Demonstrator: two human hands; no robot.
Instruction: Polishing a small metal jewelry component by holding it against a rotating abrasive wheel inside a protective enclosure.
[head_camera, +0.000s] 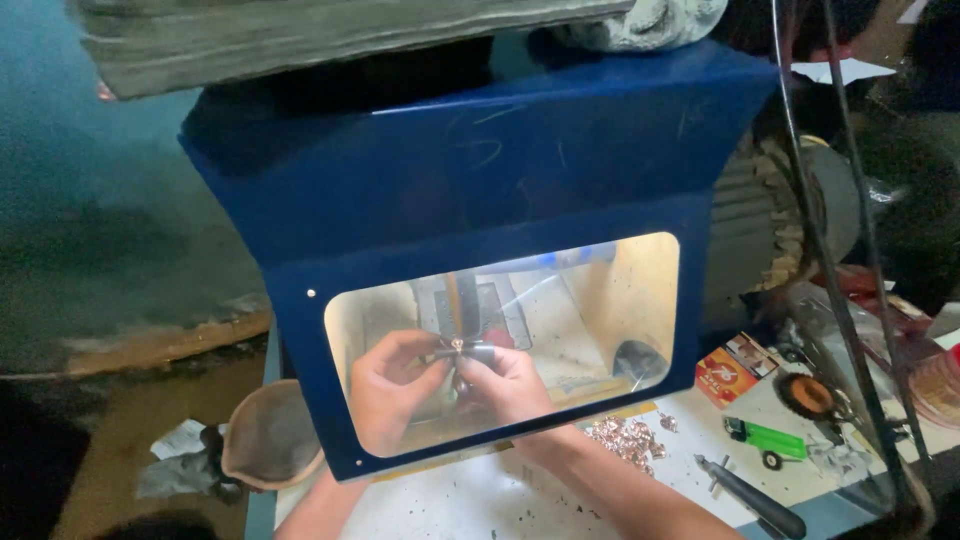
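Inside a blue hood (480, 170), both hands' fingers (425, 358) pinch a small copper-coloured piece (457, 344) at the spinning tool, left hand (385, 390) and right hand (515, 385) steadying it behind the clear window (600, 300), apparently as shielding. Similar pieces (625, 438) lie heaped on the worktop (470, 500) beside the right forearm.

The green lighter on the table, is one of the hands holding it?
No, the green lighter lies alone on the table, while both hands are inside the blue box.
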